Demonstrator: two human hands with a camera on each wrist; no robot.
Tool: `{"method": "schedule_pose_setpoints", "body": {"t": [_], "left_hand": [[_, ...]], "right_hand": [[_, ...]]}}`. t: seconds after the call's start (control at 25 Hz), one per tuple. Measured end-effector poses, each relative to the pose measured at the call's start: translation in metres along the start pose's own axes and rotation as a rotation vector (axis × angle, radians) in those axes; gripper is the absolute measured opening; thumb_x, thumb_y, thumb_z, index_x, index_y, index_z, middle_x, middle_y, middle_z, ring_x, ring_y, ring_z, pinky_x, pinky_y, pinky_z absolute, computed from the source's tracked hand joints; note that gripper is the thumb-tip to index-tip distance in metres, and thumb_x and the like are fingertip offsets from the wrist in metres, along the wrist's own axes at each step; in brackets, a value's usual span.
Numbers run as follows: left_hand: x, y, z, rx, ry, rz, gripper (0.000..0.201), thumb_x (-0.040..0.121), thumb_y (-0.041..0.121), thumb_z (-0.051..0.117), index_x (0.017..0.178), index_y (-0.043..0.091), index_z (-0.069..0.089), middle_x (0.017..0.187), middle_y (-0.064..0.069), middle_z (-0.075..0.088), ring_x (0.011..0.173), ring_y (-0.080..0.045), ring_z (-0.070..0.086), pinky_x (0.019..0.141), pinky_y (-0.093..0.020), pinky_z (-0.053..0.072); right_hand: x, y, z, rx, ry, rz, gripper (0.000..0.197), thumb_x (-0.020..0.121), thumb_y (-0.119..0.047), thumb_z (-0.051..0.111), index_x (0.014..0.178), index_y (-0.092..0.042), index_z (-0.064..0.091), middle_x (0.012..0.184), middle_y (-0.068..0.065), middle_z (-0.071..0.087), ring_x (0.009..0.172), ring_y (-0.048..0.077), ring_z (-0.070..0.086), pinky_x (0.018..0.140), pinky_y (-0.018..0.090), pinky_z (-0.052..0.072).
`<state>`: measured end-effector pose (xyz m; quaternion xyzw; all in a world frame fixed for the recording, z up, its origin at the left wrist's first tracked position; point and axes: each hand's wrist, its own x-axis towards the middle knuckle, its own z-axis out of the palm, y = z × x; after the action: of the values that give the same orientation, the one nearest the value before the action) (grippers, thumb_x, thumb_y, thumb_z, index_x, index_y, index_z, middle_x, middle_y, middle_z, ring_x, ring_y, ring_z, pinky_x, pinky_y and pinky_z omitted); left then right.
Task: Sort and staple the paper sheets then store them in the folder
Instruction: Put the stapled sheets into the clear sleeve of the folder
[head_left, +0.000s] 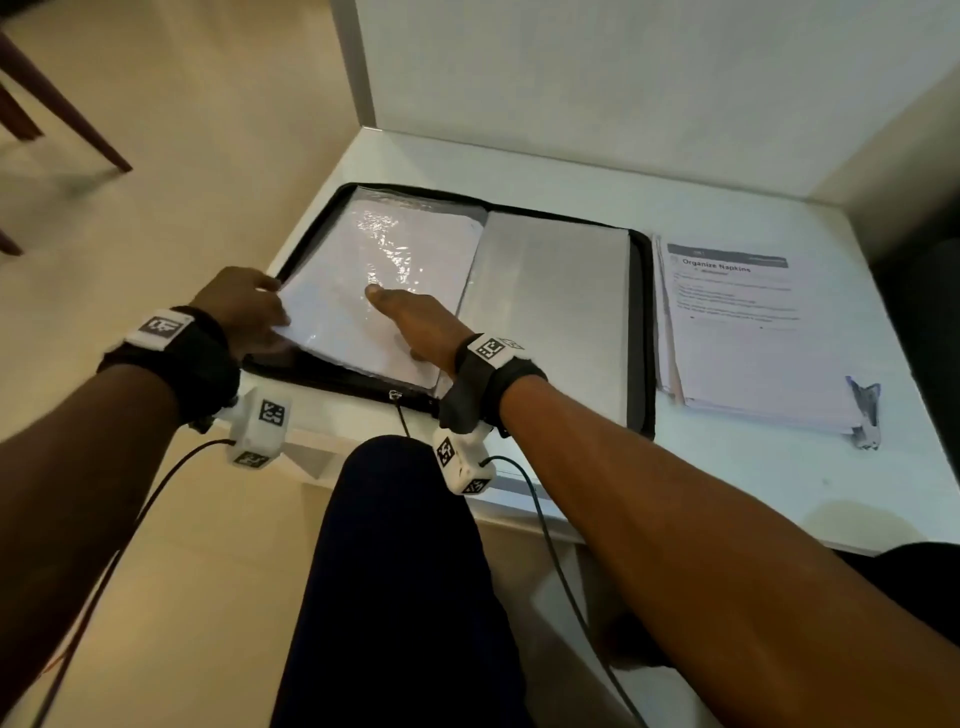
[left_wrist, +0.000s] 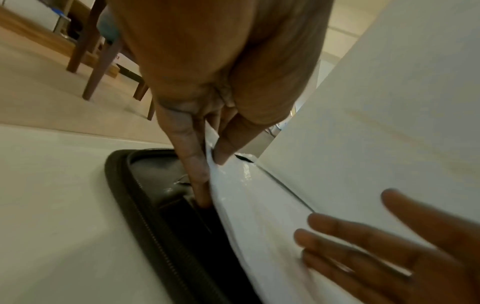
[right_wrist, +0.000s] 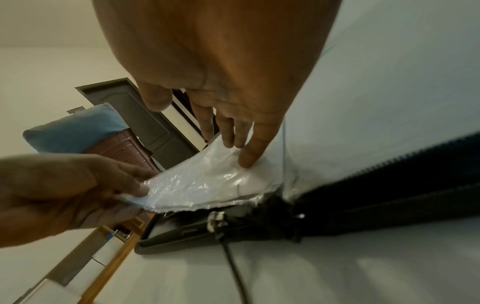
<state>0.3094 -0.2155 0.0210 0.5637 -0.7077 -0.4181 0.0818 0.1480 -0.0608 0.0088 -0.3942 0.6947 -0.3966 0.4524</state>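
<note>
The fingers (left_wrist: 200, 164) of the left hand (head_left: 244, 312) pinch the left edge of a clear plastic sleeve (head_left: 379, 291) holding white sheets, thumb on top and the other fingers underneath, lifting that edge a little off the folder (head_left: 641, 332). The fingers (right_wrist: 252, 152) of the right hand (head_left: 415, 322) are straight and slightly spread, pressing flat on the sleeve's glossy top; they curl round nothing. In the left wrist view the sleeve's edge sits between thumb and forefinger, with the dark zipper track of the folder just beside it.

The folder is a black zip case lying open on the white tabletop (head_left: 727, 467), its left half under the sleeve, its right half showing a plain grey-white page. Its zipper pull hangs at the near edge, close to the right wrist.

Just to the right of the folder, touching or nearly touching its border, lies a stack of printed sheets (head_left: 748, 338) headed "Organize Napkins". A stapler (head_left: 865, 415) rests at the stack's near right corner. A wooden chair leg (head_left: 57, 109) stands on the floor to the far left.
</note>
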Motion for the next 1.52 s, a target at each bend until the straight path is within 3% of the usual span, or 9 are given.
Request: {"method": "schedule_pose_setpoints", "body": {"t": [0.16, 0.32, 0.44, 0.56, 0.8, 1.08, 1.32, 1.44, 1.52], "left_hand": [[0.005, 0.043, 0.039, 0.553, 0.214, 0.021, 0.043, 0.087, 0.021, 0.062, 0.123, -0.001, 0.057, 0.129, -0.032, 0.052, 0.121, -0.051, 0.049, 0.103, -0.056, 0.044], [-0.017, 0.147, 0.146, 0.381, 0.09, 0.542, 0.037, 0.087, 0.012, 0.067, 0.124, 0.007, 0.066, 0.137, -0.023, 0.054, 0.127, -0.041, 0.052, 0.113, -0.04, 0.038], [-0.043, 0.216, 0.266, 0.362, -0.229, 0.834, 0.03, 0.092, 0.012, 0.064, 0.121, 0.009, 0.071, 0.133, -0.014, 0.062, 0.124, -0.032, 0.058, 0.107, -0.033, 0.042], [-0.072, 0.247, 0.351, 0.707, -0.401, 0.805, 0.044, 0.096, 0.018, 0.055, 0.14, 0.013, 0.055, 0.15, -0.007, 0.045, 0.145, -0.028, 0.037, 0.117, -0.053, 0.033], [-0.07, 0.25, 0.395, 0.796, -0.32, 0.777, 0.046, 0.1, 0.015, 0.049, 0.146, 0.017, 0.047, 0.154, 0.001, 0.038, 0.149, -0.02, 0.026, 0.12, -0.069, 0.012], [-0.069, 0.26, 0.415, 0.695, -0.36, 0.821, 0.049, 0.103, 0.025, 0.051, 0.152, 0.024, 0.041, 0.163, 0.004, 0.029, 0.149, -0.024, 0.033, 0.117, -0.068, 0.023], [-0.071, 0.261, 0.414, 0.569, -0.353, 0.734, 0.058, 0.101, 0.031, 0.052, 0.154, 0.015, 0.035, 0.155, -0.008, 0.039, 0.143, -0.032, 0.04, 0.115, -0.06, 0.033], [-0.072, 0.263, 0.41, 0.531, -0.347, 0.755, 0.058, 0.101, 0.03, 0.053, 0.153, 0.011, 0.037, 0.152, -0.012, 0.043, 0.142, -0.034, 0.041, 0.116, -0.054, 0.036], [-0.072, 0.268, 0.405, 0.381, -0.284, 0.75, 0.065, 0.103, 0.034, 0.053, 0.157, 0.006, 0.029, 0.158, -0.015, 0.038, 0.147, -0.032, 0.036, 0.12, -0.046, 0.033]], "right_hand": [[-0.012, 0.035, -0.073, -0.063, 0.245, -0.033, 0.05, 0.102, -0.047, 0.052, 0.123, -0.004, 0.067, 0.116, 0.009, 0.066, 0.1, 0.027, 0.061, 0.094, 0.041, 0.05], [-0.052, 0.099, -0.222, -0.351, 0.604, 0.164, 0.03, 0.096, -0.036, 0.059, 0.087, -0.007, 0.064, 0.104, 0.013, 0.066, 0.098, 0.033, 0.061, 0.086, 0.036, 0.048], [-0.098, 0.153, -0.325, -0.585, 0.725, 0.571, 0.046, 0.093, -0.034, 0.059, 0.129, -0.007, 0.053, 0.137, 0.019, 0.048, 0.128, 0.039, 0.045, 0.106, 0.041, 0.039], [-0.128, 0.194, -0.379, -0.551, 0.756, 0.755, 0.066, 0.09, -0.04, 0.064, 0.141, -0.005, 0.042, 0.145, 0.021, 0.039, 0.134, 0.042, 0.039, 0.111, 0.047, 0.037], [-0.138, 0.218, -0.414, -0.336, 0.765, 0.63, 0.055, 0.083, -0.034, 0.079, 0.124, -0.004, 0.058, 0.125, 0.017, 0.064, 0.112, 0.037, 0.063, 0.095, 0.042, 0.054], [-0.154, 0.219, -0.432, -0.11, 0.854, 0.53, 0.05, 0.079, -0.025, 0.079, 0.122, -0.005, 0.063, 0.119, 0.012, 0.069, 0.104, 0.034, 0.068, 0.095, 0.047, 0.057], [-0.173, 0.206, -0.419, -0.421, 0.921, 0.317, 0.031, 0.098, -0.015, 0.044, 0.119, -0.005, 0.065, 0.127, 0.018, 0.061, 0.118, 0.037, 0.056, 0.101, 0.043, 0.05], [-0.184, 0.2, -0.415, -0.376, 0.985, 0.274, 0.029, 0.1, -0.013, 0.043, 0.113, -0.008, 0.068, 0.122, 0.016, 0.064, 0.106, 0.026, 0.054, 0.091, 0.031, 0.047], [-0.19, 0.193, -0.413, -0.271, 1.013, 0.187, 0.024, 0.1, -0.015, 0.05, 0.111, -0.013, 0.071, 0.118, 0.009, 0.069, 0.105, 0.023, 0.062, 0.092, 0.036, 0.054]]}}
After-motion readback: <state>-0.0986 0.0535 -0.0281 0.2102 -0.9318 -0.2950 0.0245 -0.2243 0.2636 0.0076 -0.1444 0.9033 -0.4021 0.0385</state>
